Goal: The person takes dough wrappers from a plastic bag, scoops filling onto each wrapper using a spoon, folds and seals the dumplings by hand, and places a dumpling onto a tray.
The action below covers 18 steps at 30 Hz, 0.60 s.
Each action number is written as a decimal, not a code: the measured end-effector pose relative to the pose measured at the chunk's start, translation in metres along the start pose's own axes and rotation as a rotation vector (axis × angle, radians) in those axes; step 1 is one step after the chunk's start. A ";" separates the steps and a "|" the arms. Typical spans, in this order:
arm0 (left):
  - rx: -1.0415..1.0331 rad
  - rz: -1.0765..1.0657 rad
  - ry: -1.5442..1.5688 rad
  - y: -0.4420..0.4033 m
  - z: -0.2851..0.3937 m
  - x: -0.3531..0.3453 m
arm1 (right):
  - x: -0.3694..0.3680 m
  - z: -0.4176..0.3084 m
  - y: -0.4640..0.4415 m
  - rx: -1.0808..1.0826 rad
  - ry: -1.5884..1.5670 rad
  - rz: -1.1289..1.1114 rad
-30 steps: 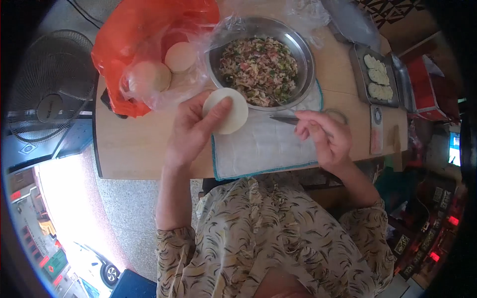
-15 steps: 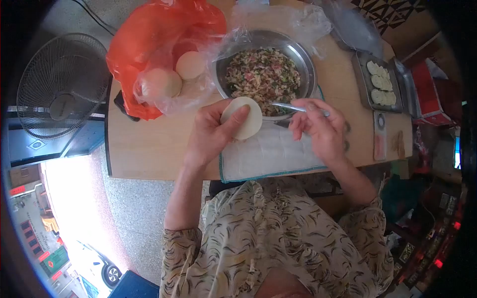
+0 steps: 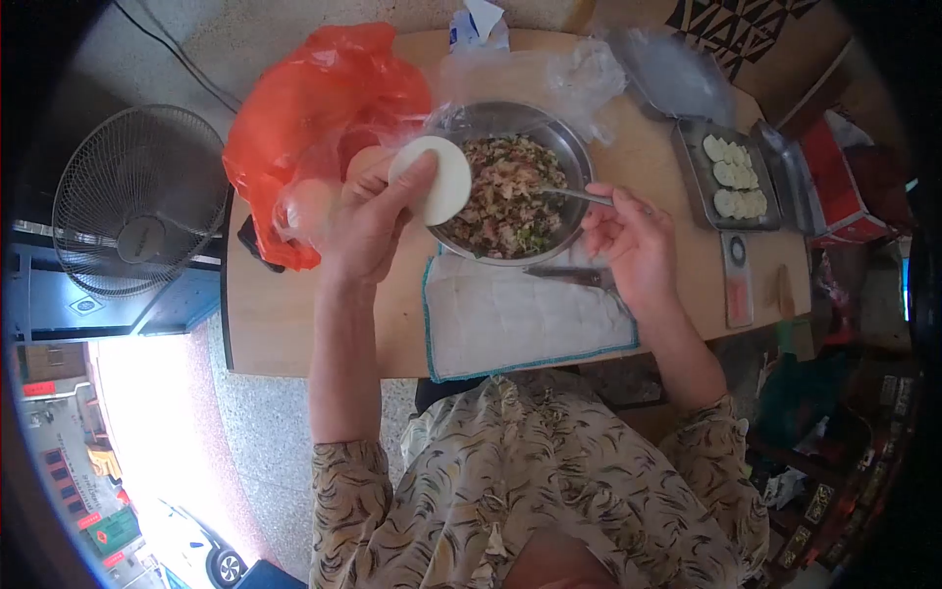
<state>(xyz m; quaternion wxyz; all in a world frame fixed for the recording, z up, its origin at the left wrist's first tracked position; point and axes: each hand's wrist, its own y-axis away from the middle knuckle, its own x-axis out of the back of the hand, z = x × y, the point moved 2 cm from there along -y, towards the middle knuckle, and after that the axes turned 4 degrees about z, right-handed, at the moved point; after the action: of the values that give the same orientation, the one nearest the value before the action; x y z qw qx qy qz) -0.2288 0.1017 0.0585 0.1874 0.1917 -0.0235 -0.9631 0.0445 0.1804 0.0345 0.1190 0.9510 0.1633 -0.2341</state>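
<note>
My left hand pinches a round, flat dumpling wrapper, thumb on its face, over the left rim of the steel bowl. Inside the bowl is chopped filling with green and pinkish bits. My right hand, at the bowl's right side, grips the handle of a metal spoon. The spoon's far end reaches into the filling and is hidden there. More wrappers lie partly covered by clear plastic beside a red plastic bag.
A white cloth with a teal edge lies before the bowl, with a dark flat object on it. To the right, a metal tray holds rows of dumplings. A fan stands left of the table.
My left hand has moved up and left with the wrapper. The spoon's end has shifted up, deeper over the filling. The camera view has tilted, so the table sits lower.
</note>
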 end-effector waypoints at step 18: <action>0.284 -0.276 0.469 -0.012 -0.025 -0.018 | -0.045 0.003 0.025 1.106 1.133 -0.444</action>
<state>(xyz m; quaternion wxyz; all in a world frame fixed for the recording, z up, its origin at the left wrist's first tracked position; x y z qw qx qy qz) -0.2085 0.1204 0.0398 0.0264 0.4345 -0.0876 -0.8960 0.0148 0.1449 0.0575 -0.5165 0.7917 0.2439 0.2168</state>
